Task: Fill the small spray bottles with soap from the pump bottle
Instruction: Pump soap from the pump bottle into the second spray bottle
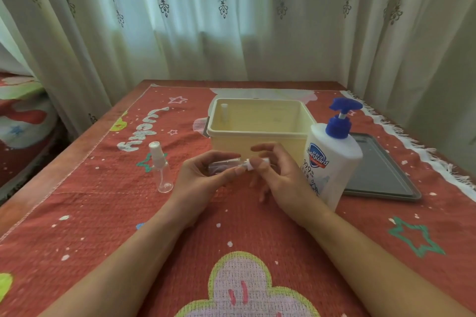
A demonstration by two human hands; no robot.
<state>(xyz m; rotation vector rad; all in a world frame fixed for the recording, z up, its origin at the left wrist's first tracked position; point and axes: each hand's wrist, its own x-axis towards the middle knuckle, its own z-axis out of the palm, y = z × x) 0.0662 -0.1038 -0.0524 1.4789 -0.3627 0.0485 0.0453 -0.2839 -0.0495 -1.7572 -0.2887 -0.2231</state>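
head view: the left hand curls round the body of a clear small spray bottle, held sideways above the worktop, just in front of the cream tub; the right hand pinches its white spray cap between thumb and fingers.
held bottle, handling: looks light, thin-walled and slick; likely to dent if squeezed, so grip the body and turn at the cap's collar.
second spray bottle: stands capped left of the hands; probably topples easily.
pump bottle: stands right of the hands; judged heavy and steady.
hard to tell: whether the cap is loose or tight, and whether the held bottle holds any soap, since the fingers cover much of it; a white piece in the tub's far corner is unclear.
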